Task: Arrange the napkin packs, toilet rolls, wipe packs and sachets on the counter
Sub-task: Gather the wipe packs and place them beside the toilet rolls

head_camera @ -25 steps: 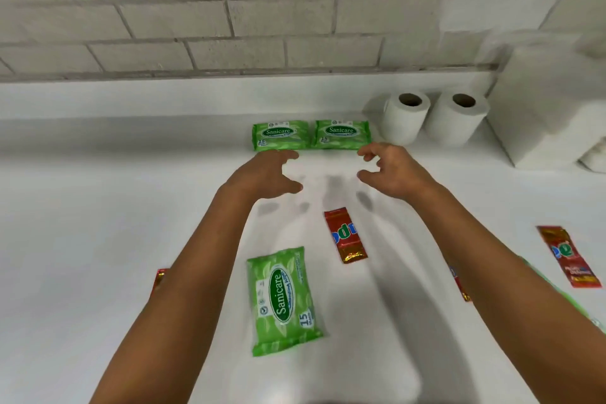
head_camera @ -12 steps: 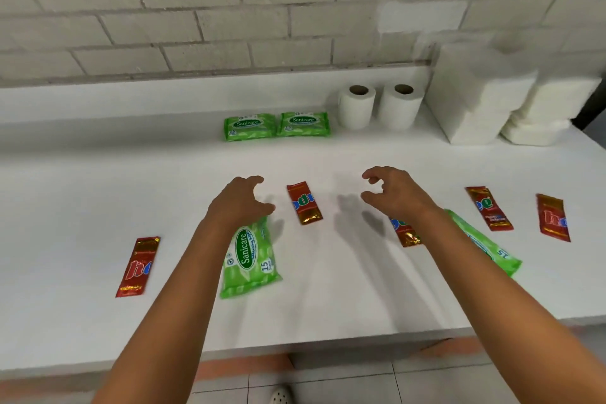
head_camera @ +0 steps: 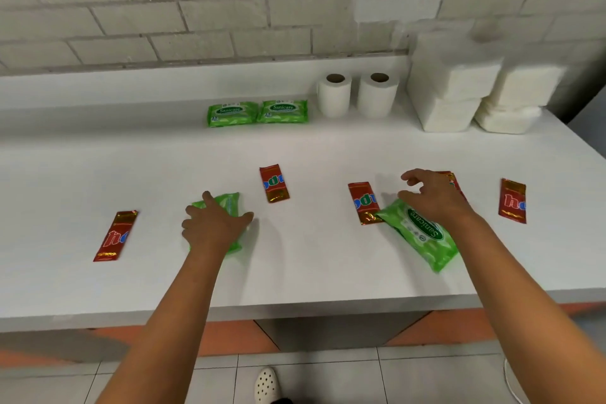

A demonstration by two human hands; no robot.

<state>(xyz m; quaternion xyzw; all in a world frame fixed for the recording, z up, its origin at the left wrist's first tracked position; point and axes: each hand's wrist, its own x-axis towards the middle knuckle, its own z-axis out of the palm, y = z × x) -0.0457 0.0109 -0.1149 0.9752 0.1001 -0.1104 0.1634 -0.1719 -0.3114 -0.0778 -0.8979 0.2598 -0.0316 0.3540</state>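
Head view: left hand (head_camera: 214,228) clamps down over one wipe pack (head_camera: 226,207) lying lengthwise away from the body, while right hand (head_camera: 433,198), fingers loosely spread and holding nothing, hovers over the slanted wipe pack (head_camera: 423,233) directly beneath it.

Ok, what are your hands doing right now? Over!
Left hand gripping a green wipe pack. Right hand open above another wipe pack. That pack overlaps a red sachet.

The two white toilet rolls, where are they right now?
In the head view the two white toilet rolls stand upright at the back right of the counter, between the pair of green wipe packs and the stacked white napkin packs.
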